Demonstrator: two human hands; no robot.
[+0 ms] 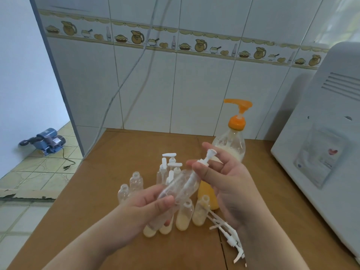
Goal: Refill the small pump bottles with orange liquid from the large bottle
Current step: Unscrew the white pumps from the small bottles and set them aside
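I hold a small clear empty pump bottle (182,185) tilted over the table. My left hand (150,205) grips its lower body. My right hand (222,172) pinches its white pump cap (206,158) at the neck. Behind my right hand stands the large bottle (229,147) with an orange pump head, with orange liquid low in it. Under my hands stand several small uncapped bottles (184,217) partly filled with pale orange liquid. Two empty uncapped bottles (129,185) stand to the left, and capped small bottles (169,166) stand behind.
Loose white pump heads (228,230) with dip tubes lie on the brown table (116,152) at the right. A white appliance (321,143) stands along the right edge. The tiled wall closes the back. On the floor at the left sits a blue water pump (45,141).
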